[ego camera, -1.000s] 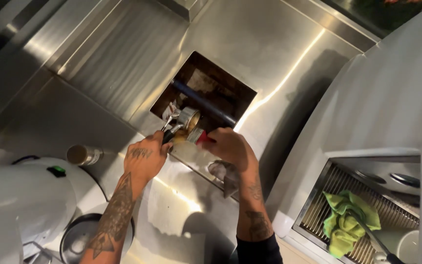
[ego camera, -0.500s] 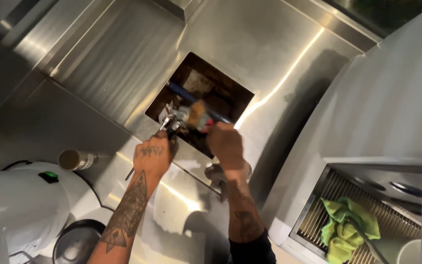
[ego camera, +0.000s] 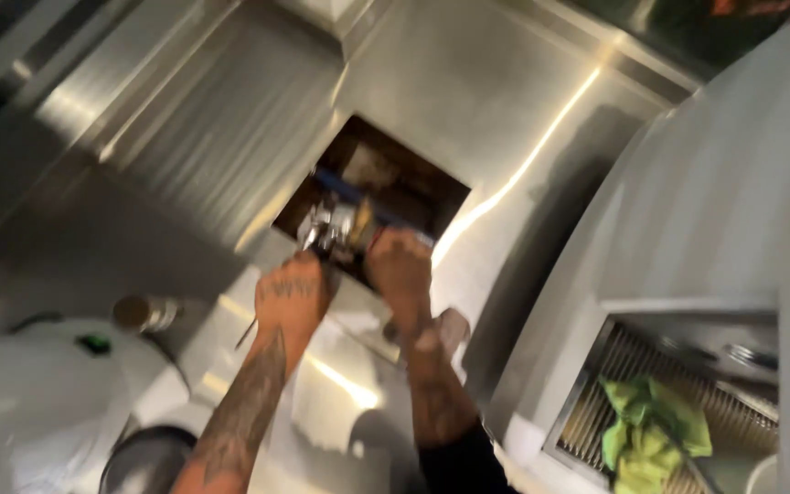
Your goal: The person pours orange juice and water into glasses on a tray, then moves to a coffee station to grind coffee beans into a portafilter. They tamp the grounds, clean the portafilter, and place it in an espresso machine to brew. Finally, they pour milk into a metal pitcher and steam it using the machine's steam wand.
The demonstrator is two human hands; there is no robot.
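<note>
A square dark opening (ego camera: 413,187) is cut into the steel counter, with a blue bar (ego camera: 340,186) across it. My left hand (ego camera: 293,291) is at its near edge, closed around a shiny metal piece (ego camera: 329,227) that reaches over the hole. A thin rod (ego camera: 245,333) sticks out below that hand. Just to the right, my right hand (ego camera: 400,267) has its fingers curled around a small red-edged thing (ego camera: 378,240), which is mostly hidden. The picture is blurred.
A white rounded machine (ego camera: 20,402) with a small metal cylinder (ego camera: 144,313) beside it stands at the lower left. At the lower right, a grated tray (ego camera: 596,412) holds a green cloth (ego camera: 646,437). Steel counter (ego camera: 468,82) surrounds the opening.
Both hands have moved farther from me, from the counter in front of the opening up to its near edge. The metal piece now reaches over the hole.
</note>
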